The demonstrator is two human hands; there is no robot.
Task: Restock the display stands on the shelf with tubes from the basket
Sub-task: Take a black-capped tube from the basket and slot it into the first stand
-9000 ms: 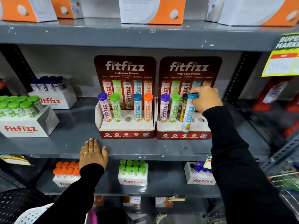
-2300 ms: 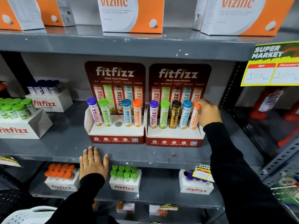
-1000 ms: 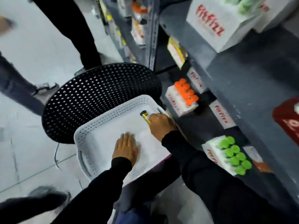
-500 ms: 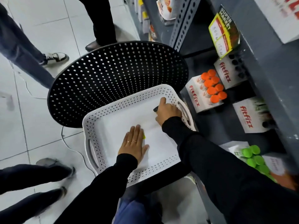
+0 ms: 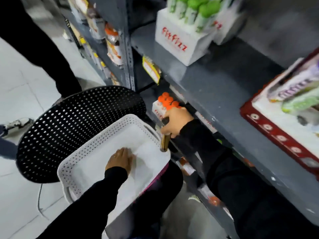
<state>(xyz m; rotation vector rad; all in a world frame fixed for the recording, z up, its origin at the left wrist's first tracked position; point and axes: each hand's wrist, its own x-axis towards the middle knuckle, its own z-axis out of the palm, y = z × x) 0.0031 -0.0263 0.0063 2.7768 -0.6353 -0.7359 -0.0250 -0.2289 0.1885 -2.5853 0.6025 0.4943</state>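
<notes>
A white perforated basket rests on my lap beside a black perforated stool. My right hand is closed around a dark, gold-labelled tube and holds it above the basket's right rim, its bottom end pointing down. My left hand lies flat on the basket floor with fingers together; whether anything is under it is hidden. At the right edge, blurred, stands a red display stand on the grey shelf, with purple and green tubes leaning in it.
A black stool stands left of the basket. White fitfizz boxes hold green-capped tubes on the shelf and orange-capped tubes one level lower. Another person's dark legs and a shoe are on the tiled floor at left.
My right hand has closed on the dark tube and lifted it out of the basket to the right rim. The view has swung up toward the shelf. My left hand stays flat in the basket.
</notes>
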